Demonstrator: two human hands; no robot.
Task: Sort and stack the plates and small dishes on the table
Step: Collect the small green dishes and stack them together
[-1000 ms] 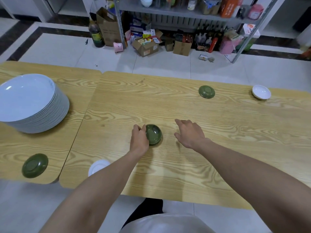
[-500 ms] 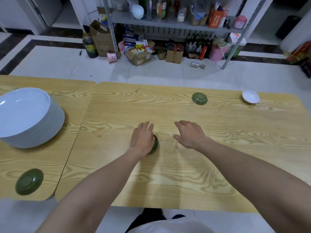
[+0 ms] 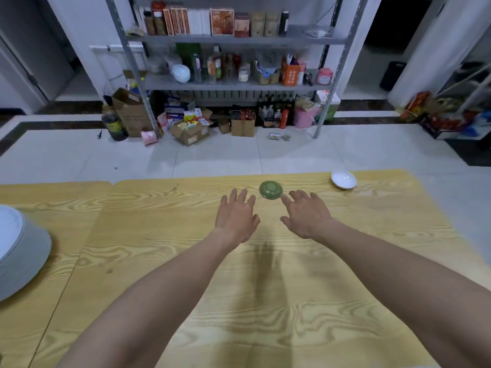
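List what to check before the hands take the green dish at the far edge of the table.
1. Left hand free: ok. The fingers are straight and nothing shows in it.
2. Right hand free: ok. It is open, palm down.
3. Green dish uncovered: ok. It lies alone on the table, just beyond the fingertips of both hands.
4. Contact with the green dish: cannot tell. The right hand's fingertips are close to its rim.
5. White dish out of the way: ok. It sits apart, to the right of the green dish.
6. Plate stack steady: cannot tell. The frame's left edge cuts it off.
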